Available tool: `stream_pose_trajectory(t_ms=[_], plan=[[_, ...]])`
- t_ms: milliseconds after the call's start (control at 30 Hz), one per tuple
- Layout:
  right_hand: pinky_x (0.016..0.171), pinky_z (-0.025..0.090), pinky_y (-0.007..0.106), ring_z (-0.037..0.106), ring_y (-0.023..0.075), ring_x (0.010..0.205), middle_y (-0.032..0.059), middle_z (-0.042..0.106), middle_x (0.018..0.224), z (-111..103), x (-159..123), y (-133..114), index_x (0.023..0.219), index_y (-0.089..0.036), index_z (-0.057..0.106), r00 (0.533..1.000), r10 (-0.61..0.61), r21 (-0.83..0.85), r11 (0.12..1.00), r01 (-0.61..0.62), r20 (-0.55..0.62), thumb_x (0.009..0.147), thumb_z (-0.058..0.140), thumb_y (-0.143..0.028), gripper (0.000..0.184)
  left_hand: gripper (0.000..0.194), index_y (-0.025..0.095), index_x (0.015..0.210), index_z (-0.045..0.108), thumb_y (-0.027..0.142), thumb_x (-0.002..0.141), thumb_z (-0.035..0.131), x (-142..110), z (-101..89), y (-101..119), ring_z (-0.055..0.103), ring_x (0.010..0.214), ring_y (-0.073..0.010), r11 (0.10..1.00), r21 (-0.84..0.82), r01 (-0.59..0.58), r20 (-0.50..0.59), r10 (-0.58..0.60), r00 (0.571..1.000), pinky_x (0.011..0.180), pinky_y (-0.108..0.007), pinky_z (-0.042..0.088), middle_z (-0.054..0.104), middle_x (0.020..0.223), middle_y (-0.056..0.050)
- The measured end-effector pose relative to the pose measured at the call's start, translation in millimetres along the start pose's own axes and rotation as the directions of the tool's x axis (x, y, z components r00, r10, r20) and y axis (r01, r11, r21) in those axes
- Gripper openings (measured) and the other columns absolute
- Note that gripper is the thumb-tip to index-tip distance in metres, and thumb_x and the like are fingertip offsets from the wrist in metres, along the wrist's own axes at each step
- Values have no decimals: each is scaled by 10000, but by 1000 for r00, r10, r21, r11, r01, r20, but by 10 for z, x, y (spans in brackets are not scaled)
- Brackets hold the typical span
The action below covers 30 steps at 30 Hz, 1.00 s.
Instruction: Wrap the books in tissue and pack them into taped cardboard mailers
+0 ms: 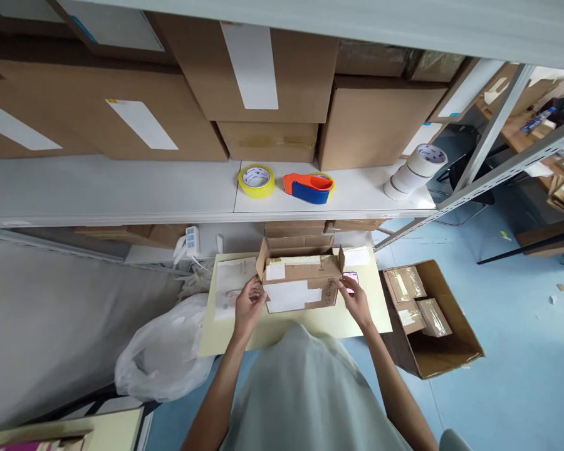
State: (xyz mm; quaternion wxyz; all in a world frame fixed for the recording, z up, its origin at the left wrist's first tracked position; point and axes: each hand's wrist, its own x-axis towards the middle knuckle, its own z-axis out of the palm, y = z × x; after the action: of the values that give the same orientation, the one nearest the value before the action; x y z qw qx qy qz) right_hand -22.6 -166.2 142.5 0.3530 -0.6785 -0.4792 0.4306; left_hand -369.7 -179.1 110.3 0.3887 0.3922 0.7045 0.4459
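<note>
Head cam: small brown cardboard box w/ white paper labels (301, 283), flaps up at back & both ends, over pale-yellow tabletop (380, 316); can't tell if it's fully resting. Left hand (250, 305) pinches its L front corner, thumb on front face; right hand (356, 300) has bent fingers touching R end, can't tell if pinching. Phone w/ pinkish screen (352, 277) just by R fingers; white paper sheet (230, 282) L of box. Farther out: orange-&-blue tape dispenser (308, 189) & yellow tape roll (257, 190) on grey-white shelf (169, 188); large open brown carton (458, 322) R, holding small taped parcels (435, 317); white plastic bag (167, 351) L.
</note>
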Motion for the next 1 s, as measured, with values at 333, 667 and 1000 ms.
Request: stream_pose_trajectory(t_ms=[333, 667, 1000], plan=[[928, 633, 521, 727, 414, 1207, 236, 767, 1291, -23, -280, 145, 1349, -148, 676, 996, 81, -127, 989, -76, 32, 916, 620, -796, 782, 722, 219, 1545, 520, 316, 848, 686, -561, -26, 8, 671, 1299, -327, 982, 187, -14, -38, 21, 999, 1095, -484, 581, 684, 1430, -157], [983, 590, 421, 738, 319, 1169, 139, 777, 1265, 136, 8, -766, 1365, -247, 707, 879, -281, -506, 733, 455, 384, 1140, 469, -376, 352, 386, 268, 1368, 738, 325, 1070, 500, -313, 507, 726, 649, 1286, -343, 731, 415, -543, 420, 375, 826, 1161, -515, 496, 749, 1323, -118], [1191, 493, 519, 573, 358, 1491, 245, 553, 1635, 371, 238, -624, 1531, -99, 617, 804, -220, -635, 514, 577, 553, 1078, 390, -100, 506, 525, 192, 1544, 615, 404, 1090, 462, -235, 738, 409, 466, 1546, -402, 664, 541, -516, 405, 332, 852, 1272, -574, 364, 549, 1658, -173]])
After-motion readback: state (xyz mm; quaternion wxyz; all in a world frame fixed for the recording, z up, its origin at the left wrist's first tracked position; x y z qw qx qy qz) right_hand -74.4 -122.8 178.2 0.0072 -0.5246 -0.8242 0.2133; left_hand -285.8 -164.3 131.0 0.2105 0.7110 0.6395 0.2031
